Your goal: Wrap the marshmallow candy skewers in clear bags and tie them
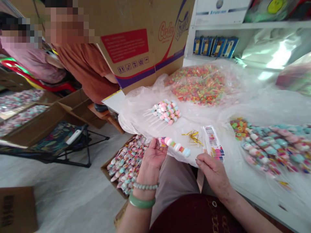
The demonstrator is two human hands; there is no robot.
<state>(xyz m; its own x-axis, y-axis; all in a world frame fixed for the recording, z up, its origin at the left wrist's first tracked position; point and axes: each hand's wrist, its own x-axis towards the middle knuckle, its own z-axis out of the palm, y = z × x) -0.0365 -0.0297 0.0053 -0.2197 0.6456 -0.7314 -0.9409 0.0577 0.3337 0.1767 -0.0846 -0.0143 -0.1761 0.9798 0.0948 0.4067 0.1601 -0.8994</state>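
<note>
My left hand (153,155), with a beaded bracelet and a green bangle at the wrist, is closed on the lower end of a marshmallow skewer (178,146). The skewer's pink, white, green, orange and blue pieces point right, and a printed wrapper part shows by my fingers. My right hand (211,170) is pinched just past the blue tip; what is between its fingers I cannot make out. Gold twist ties (194,138) and a stack of printed bags (213,142) lie just beyond. Farther back rests a pile of unwrapped marshmallow skewers (167,111).
A large bag of colourful gummy rings (201,84) covers the table's back. Bagged skewers (274,145) lie on the right. A box of wrapped skewers (126,165) stands on the floor by my left arm. A tall carton (145,42) blocks the back left; two people sit beyond.
</note>
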